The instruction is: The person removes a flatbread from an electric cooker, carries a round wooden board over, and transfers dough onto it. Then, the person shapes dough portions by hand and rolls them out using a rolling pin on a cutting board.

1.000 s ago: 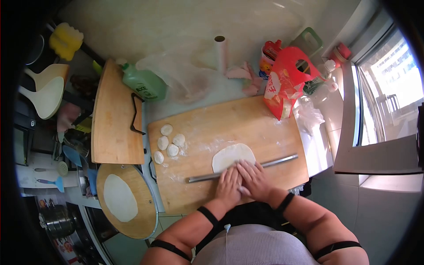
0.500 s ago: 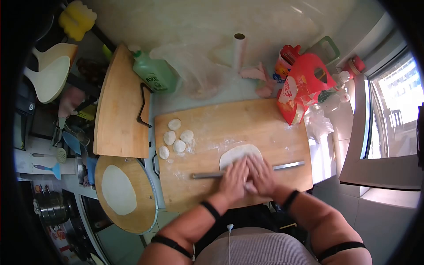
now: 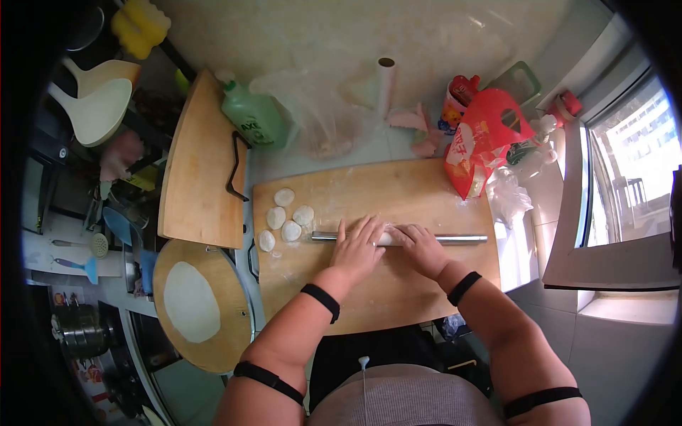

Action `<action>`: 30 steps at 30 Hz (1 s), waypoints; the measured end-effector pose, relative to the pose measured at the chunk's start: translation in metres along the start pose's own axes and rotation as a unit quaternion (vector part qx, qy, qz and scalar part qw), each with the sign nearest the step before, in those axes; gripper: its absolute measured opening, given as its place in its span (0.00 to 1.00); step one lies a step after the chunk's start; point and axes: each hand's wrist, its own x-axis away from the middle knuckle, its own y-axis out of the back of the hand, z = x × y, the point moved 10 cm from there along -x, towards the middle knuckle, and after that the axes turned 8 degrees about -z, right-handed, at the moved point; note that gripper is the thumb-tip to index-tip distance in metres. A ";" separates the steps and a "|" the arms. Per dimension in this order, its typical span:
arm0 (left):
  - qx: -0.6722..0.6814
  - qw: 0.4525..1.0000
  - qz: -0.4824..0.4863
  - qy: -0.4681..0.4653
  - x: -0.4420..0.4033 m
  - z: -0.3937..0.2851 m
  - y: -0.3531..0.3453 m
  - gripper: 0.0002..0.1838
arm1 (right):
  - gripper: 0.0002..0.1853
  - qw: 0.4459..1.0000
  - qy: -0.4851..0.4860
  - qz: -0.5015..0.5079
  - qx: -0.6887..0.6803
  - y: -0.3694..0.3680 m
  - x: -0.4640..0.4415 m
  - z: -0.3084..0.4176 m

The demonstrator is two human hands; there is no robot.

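Observation:
A thin metal rolling pin (image 3: 462, 239) lies across the wooden board, with white dough (image 3: 387, 238) wrapped around its middle. My left hand (image 3: 359, 246) lies over the pin and the left part of the dough, fingers stretched and spread. Over the right part rests my right hand (image 3: 420, 248), palm down, its fingers reaching across the pin toward the left. Both hands touch the pin and dough from above without closing around them; the palms hide part of the roll. Several small round dough pieces (image 3: 291, 231) sit at the board's left side.
The large wooden board (image 3: 398, 298) fills the counter. On a round board (image 3: 234, 348) at left lies a flat dough sheet (image 3: 190, 302). Behind stand a green bottle (image 3: 256, 117), a cardboard tube (image 3: 384, 89) and a red bag (image 3: 476, 149). An open window (image 3: 632, 177) juts in at right.
The flat dough sheet in front of me is now wrapped round the pin. Pin and hands have moved away from my body, and the hands, close together before, are farther apart.

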 end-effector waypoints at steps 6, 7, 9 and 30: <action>0.129 0.978 -0.160 0.032 0.043 0.002 0.026 0.33 | 0.26 0.987 -0.138 -0.078 0.025 0.014 0.041 -0.023; 0.112 0.981 -0.156 0.024 0.051 0.004 0.019 0.35 | 0.26 0.976 -0.193 -0.100 0.026 0.022 0.049 -0.032; 0.069 0.987 -0.139 0.030 0.067 0.012 0.009 0.35 | 0.26 0.974 -0.209 -0.082 0.043 0.034 0.054 -0.025; -0.008 0.990 -0.132 0.042 0.114 0.066 0.024 0.35 | 0.07 0.801 0.101 0.305 0.505 0.098 -0.069 -0.204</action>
